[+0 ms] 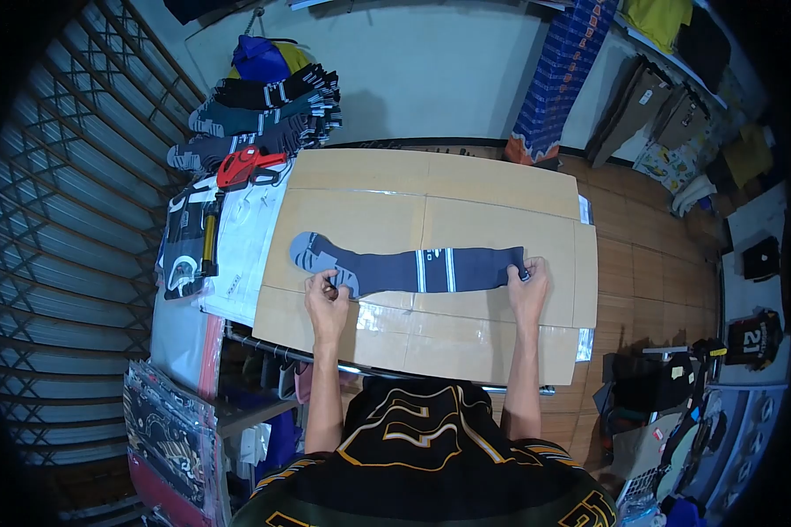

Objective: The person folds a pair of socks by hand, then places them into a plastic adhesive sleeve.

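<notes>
A long dark grey sock with white stripes lies flat across the cardboard sheet, its foot at the left and its cuff at the right. My left hand pinches the lower edge of the sock near the heel. At the other end, my right hand has its fingers closed on the cuff.
Stacked socks stand at the back left, beside a red tool on a white sheet. A yellow and black tool lies left of the cardboard. Packaged goods are at the lower left. Behind the cardboard rises a blue patterned column.
</notes>
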Demonstrator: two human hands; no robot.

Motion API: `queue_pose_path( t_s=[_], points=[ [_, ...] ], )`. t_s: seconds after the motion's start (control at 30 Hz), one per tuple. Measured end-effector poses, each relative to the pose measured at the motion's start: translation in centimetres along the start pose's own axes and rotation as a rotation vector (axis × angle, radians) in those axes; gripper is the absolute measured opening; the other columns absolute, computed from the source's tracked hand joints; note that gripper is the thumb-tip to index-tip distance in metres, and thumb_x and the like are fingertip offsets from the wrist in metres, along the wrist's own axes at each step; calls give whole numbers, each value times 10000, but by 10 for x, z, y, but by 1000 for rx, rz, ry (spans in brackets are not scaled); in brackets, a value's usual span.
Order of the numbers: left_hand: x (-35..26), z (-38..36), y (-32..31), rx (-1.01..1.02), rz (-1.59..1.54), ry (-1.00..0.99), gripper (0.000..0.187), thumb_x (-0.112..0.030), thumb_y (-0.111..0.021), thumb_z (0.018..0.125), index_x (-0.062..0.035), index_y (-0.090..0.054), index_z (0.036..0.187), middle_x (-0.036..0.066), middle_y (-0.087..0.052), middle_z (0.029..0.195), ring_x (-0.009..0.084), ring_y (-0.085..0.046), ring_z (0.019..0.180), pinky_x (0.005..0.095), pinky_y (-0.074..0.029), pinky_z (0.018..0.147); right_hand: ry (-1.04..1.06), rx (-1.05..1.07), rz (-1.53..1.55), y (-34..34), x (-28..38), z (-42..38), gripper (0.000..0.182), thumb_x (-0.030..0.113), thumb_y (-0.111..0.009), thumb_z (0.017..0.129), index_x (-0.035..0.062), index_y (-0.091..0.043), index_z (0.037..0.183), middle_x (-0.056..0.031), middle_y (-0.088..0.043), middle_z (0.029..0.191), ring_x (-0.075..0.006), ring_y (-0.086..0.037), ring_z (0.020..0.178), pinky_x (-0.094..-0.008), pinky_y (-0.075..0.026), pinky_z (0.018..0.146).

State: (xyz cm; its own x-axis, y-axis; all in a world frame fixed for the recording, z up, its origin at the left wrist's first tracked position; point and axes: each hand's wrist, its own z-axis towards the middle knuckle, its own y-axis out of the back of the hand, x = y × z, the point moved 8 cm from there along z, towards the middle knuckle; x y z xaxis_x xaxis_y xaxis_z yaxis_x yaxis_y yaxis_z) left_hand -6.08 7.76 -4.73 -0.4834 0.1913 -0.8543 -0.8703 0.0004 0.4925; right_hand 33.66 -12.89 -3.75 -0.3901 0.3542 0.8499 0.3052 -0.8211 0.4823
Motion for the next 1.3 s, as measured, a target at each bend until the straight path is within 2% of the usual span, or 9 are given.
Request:
queue_pose_path(
  t_s=[0.07,0.27,0.33,0.6,0.8,0.87,0.9,1.1,1.3],
  points=[
    [3,1,-1,13,-28,34,321,41,-689,790,25,-678,1110,138,-565,1062,198,-597,812,305,-559,700,2,0,-16,2,4,-1,229,40,-736,808,-40,-570,943,-134,-614,817,-219,-595,778,-359,-513,772],
    [7,3,-1,3,-87,39,367,53,-692,784,9,-676,1148,141,-557,1142,190,-600,871,291,-577,749,-32,23,-21,1,4,0,228,44,-731,818,-43,-579,964,-155,-641,853,-246,-622,812,-377,-519,804],
    [4,5,1,5,-80,52,372,47,-704,790,4,-674,1158,138,-555,1150,189,-599,871,292,-575,759,8,28,-35,-1,4,-1,279,94,-734,842,-50,-593,1036,-252,-696,911,-418,-690,845,-479,-536,818],
    [5,9,4,33,2,34,419,-18,-785,834,-7,-653,1232,133,-530,1215,178,-619,897,304,-560,794,21,30,-179,4,8,-7,313,117,-785,862,-44,-628,1080,-243,-684,1040,-401,-665,980,-469,-528,890],
    [-28,-4,9,-129,154,11,497,-7,-754,840,-8,-586,1307,226,-495,1288,316,-579,1122,397,-543,925,43,32,-290,8,10,-9,469,249,-815,859,-45,-639,1181,-236,-648,1095,-405,-612,1074,-476,-510,932],
    [-49,-11,3,-172,243,-204,538,-28,-740,856,4,-539,1354,284,-460,1377,433,-470,1320,480,-443,1085,19,55,-340,10,16,-11,536,300,-826,851,-43,-636,1217,-239,-639,1117,-407,-599,1109,-484,-507,946],
    [-53,-11,-7,-55,133,-178,582,-124,-750,884,1,-520,1404,314,-375,1515,497,-339,1441,549,-290,1192,-11,96,-404,10,21,-13,594,342,-836,835,-40,-628,1240,-240,-632,1143,-410,-585,1137,-490,-504,959],
    [-73,-50,-82,458,486,-367,873,-507,-600,981,22,-281,1597,288,-142,1684,486,-82,1564,705,-47,1204,-85,166,-471,4,16,-12,706,392,-882,776,-37,-612,1268,-243,-611,1206,-415,-556,1188,-496,-499,988],
    [-62,-55,-97,653,645,-333,1017,-646,-556,947,56,-223,1603,298,-119,1685,479,-47,1569,753,2,1170,-74,137,-436,5,5,-8,673,346,-912,749,-46,-635,1221,-251,-665,1127,-410,-618,1094,-467,-498,977]
  ],
)
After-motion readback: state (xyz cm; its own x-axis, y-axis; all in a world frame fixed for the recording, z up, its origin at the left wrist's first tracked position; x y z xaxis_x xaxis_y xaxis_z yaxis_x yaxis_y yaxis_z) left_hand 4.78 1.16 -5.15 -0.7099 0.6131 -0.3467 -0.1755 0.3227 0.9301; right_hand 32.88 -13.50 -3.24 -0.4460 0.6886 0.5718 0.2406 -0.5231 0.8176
